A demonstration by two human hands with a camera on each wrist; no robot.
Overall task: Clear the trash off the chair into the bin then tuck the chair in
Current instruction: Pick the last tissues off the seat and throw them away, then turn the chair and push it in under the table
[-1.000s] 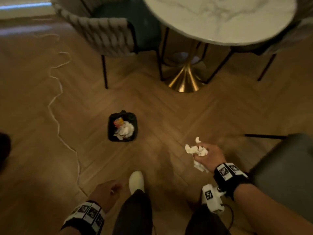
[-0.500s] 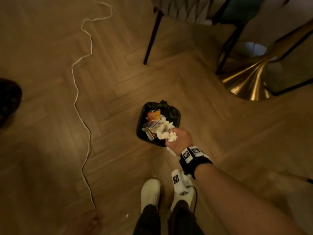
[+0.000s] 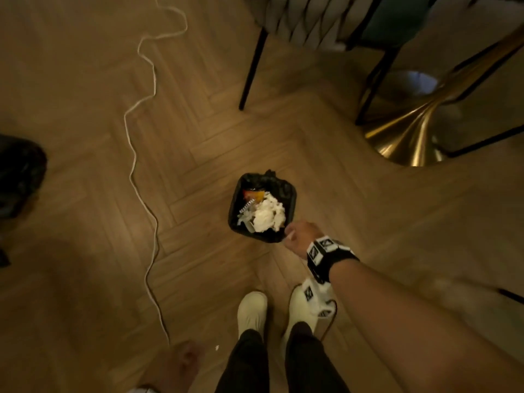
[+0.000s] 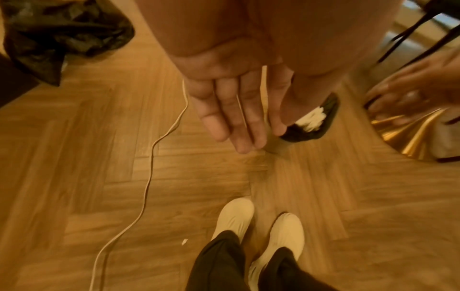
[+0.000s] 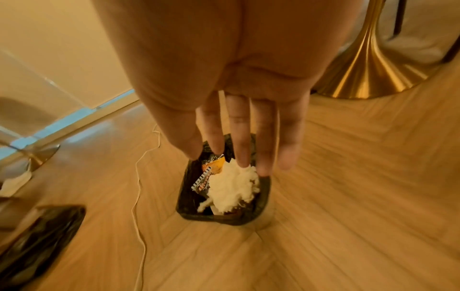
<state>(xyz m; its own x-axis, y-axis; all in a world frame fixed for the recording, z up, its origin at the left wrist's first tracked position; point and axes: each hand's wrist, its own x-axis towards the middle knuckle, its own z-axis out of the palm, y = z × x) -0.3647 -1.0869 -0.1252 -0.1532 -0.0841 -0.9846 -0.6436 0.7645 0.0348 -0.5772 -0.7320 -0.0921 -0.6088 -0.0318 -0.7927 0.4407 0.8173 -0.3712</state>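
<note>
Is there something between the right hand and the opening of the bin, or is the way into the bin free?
Nothing visible stands in the way. The right hand hangs with straight fingers over the bin, whose top has no lid. Crumpled white paper and an orange wrapper lie inside it.

Home dining area: pedestal table, chair

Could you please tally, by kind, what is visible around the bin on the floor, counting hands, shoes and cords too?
Bins: 1, the black-lined bin
Crumpled white tissue heaps in it: 1
Orange wrappers in it: 1
Hands: 2, right hand and left hand, both empty
White shoes: 2
White cords: 1
Total: 8
</note>
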